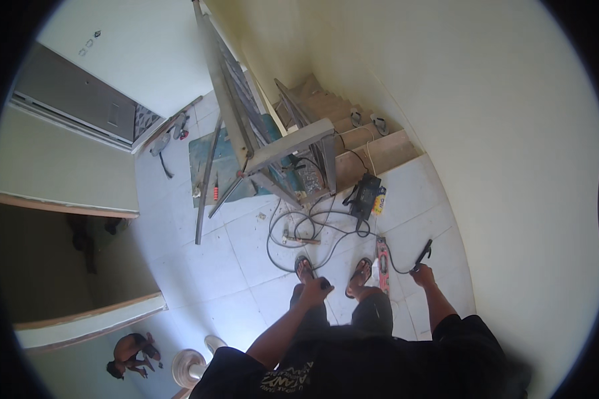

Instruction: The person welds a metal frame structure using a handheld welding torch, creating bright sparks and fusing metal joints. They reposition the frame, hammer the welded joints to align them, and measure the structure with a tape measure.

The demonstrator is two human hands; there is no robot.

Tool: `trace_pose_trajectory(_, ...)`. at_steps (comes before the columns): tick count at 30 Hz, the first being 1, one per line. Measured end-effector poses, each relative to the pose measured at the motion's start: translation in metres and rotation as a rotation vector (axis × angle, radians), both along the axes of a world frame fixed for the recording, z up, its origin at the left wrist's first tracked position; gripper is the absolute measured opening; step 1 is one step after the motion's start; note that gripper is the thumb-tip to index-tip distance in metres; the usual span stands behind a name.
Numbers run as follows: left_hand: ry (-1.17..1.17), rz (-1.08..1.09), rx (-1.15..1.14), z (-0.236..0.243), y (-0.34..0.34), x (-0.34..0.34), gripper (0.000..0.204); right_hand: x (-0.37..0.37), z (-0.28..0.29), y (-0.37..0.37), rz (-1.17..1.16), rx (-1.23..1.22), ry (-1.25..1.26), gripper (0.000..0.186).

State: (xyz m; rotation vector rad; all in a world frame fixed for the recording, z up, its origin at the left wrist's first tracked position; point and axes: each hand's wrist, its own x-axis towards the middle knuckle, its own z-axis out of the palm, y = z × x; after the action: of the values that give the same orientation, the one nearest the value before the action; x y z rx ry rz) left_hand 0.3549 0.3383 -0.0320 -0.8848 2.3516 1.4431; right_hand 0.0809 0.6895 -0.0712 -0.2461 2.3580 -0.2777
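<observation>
My right hand (pixel 422 274) is closed around the handle of a black welding electrode holder (pixel 425 252), held out to the right above the tiles. A dark cable runs from it back toward a black portable welding machine (pixel 365 197) at the foot of the stairs. In front of my left thigh, my left hand (pixel 312 291) is closed on a small dark thing (pixel 325 284) that I cannot make out. A red spirit level (pixel 383 265) lies on the floor between my right foot and my right hand. Ahead stands a grey metal frame (pixel 289 146), leaning beside the stairs.
Loops of cable (pixel 271 229) and a hammer (pixel 302 240) lie before my feet. Metal bars rest on a green sheet (pixel 203 159), with a red-handled tool (pixel 215 191). Slippers (pixel 379 125) sit on the stairs (pixel 393 147). Another person (pixel 132 354) crouches at the lower left.
</observation>
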Motion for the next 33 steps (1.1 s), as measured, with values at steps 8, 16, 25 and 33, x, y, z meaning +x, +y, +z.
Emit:
trace_pose_trajectory(8, 0.464, 0.402, -0.264, 0.189, -0.122, -0.055, 0.022, 0.101, 0.093, 0.064, -0.843, -0.231, -0.062, 0.016)
trace_pose_trajectory(16, 0.786, -0.082, -0.724, 0.339, -0.257, -0.186, 0.021, 0.294, 0.104, 0.025, -1.124, -0.226, -0.144, 0.017)
trace_pose_trajectory(25, 0.123, -0.692, -0.874, 0.308, -0.273, -0.293, 0.038, 0.434, 0.085, -0.014, -1.151, -0.280, 0.022, 0.027)
trace_pose_trajectory(33, 0.144, -0.634, -0.695, 0.322, -0.300, -0.318, 0.054, 0.471, 0.132, -0.044, -1.493, -0.248, -0.082, 0.020)
